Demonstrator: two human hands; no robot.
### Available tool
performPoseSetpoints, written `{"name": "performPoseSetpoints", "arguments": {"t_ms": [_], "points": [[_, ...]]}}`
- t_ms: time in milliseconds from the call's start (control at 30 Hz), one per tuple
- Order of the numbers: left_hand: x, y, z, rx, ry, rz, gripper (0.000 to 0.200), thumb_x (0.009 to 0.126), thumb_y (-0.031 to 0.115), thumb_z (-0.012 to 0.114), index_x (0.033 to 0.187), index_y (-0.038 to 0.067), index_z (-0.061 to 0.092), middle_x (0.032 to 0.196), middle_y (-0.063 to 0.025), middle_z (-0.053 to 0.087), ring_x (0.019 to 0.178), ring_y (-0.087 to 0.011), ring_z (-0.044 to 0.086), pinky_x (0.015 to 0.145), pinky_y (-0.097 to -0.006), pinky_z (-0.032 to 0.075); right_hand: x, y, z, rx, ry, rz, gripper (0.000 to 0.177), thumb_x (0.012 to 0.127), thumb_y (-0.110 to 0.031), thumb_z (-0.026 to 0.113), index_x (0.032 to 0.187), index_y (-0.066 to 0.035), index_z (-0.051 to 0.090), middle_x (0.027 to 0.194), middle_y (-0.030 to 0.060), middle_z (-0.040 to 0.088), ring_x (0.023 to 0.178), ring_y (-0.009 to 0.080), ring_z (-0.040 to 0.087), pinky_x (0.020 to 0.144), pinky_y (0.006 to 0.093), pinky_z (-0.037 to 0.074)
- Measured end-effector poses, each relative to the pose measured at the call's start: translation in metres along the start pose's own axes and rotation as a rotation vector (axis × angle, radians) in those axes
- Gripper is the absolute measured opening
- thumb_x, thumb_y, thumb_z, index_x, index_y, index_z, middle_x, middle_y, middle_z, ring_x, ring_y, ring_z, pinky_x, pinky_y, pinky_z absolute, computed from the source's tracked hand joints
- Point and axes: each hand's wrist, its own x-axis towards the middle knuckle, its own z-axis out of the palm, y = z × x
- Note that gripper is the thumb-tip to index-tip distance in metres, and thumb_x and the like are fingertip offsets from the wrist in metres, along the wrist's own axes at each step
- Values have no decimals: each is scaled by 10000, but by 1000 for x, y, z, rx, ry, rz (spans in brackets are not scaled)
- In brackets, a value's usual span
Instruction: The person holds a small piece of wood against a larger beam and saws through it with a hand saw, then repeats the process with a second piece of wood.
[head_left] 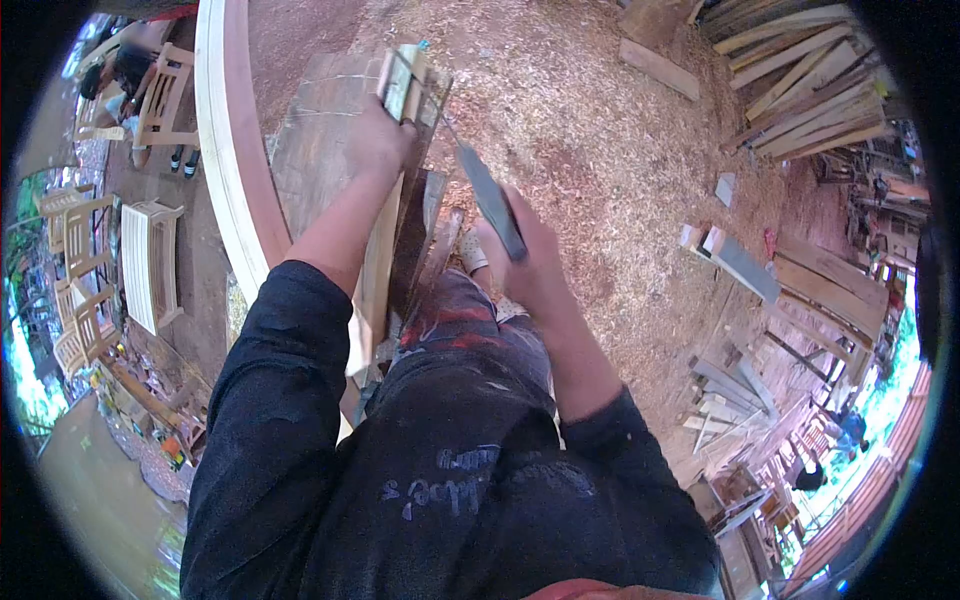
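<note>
My right hand (525, 250) is closed round the near end of a handsaw (490, 200), its grey blade pointing up and left. The blade's narrow far part reaches the wooden pieces by my left hand; the exact contact is too blurred to tell. My left hand (385, 140) grips a short pale wood piece (400, 85) at the edge of a worn wooden bench (315, 135). Below that hand, upright boards (378, 275) stand between the bench and my legs.
A long curved-looking plank (235, 130) runs along the left. Wood shavings (600, 180) cover the ground. Wooden chairs (85, 240) and a slatted piece (150, 265) stand left; stacked boards (810, 85), a bench (830, 290) and offcuts (730, 395) lie right. A person (130, 75) sits far left.
</note>
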Motion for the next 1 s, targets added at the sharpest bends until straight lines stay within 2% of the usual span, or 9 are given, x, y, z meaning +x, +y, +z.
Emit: {"name": "performPoseSetpoints", "arguments": {"t_ms": [200,267,367,467,567,667,800,900,1000], "points": [[3,-8,-5,8,48,-9,600,873,326,780,1369,60,573,1211,-244,750,1159,-427,719,1005,-528,570,40,-30,-17,-209,-14,-107,584,988,-282,709,1517,-95,548,1035,272,746,974,402,762,869,428,592],[1,-6,-8,70,5,14,613,871,332,782,1374,57,567,1222,-242,749,1171,-427,717,1008,-522,574,33,-14,-17,-225,11,-147,583,994,-275,709,1526,-96,551,1064,240,762,986,349,773,909,406,584],[-15,4,-16,116,-11,-42,626,878,342,779,1385,48,561,1256,-241,741,1194,-426,711,1012,-521,575,23,45,-2,56,-30,-112,611,1000,-260,718,1558,-98,528,1124,183,771,996,255,755,943,367,562],[-13,12,-19,129,-24,-79,632,883,343,778,1392,41,557,1284,-241,732,1212,-421,707,1012,-525,575,22,68,5,160,-99,-3,584,1006,-181,717,1534,-23,527,1224,198,720,1152,216,686,1026,347,511],[12,17,-15,43,13,-34,629,896,334,770,1398,28,546,1294,-248,726,1212,-423,707,1016,-530,573,28,93,8,120,-59,-122,607,1008,-173,730,1549,-11,508,1228,189,732,1148,179,677,1015,333,517],[40,-13,6,-51,30,42,608,872,288,769,1375,13,566,1259,-268,725,1180,-451,700,1009,-530,558,35,69,-10,21,-144,-114,595,1016,-211,728,1535,-6,520,1174,190,745,1104,199,706,985,352,539],[49,-19,21,-60,110,45,617,847,273,780,1371,9,590,1270,-283,711,1179,-455,686,1029,-509,539,38,-6,-27,-59,-154,-110,639,997,-252,754,1546,-31,512,1121,256,763,1015,301,778,912,391,578],[49,-19,20,-55,94,44,574,870,275,755,1378,68,585,1309,-268,712,1218,-450,691,1022,-555,552,35,-14,-31,-61,-155,-94,633,996,-254,747,1531,-11,513,1108,272,761,1005,374,788,876,410,593],[51,-21,21,-58,94,36,582,863,281,766,1378,75,587,1295,-259,717,1204,-454,695,1014,-557,555,-9,-5,-41,-106,-113,-107,633,997,-267,737,1523,-1,507,1131,287,753,1039,435,772,869,439,601]]}}
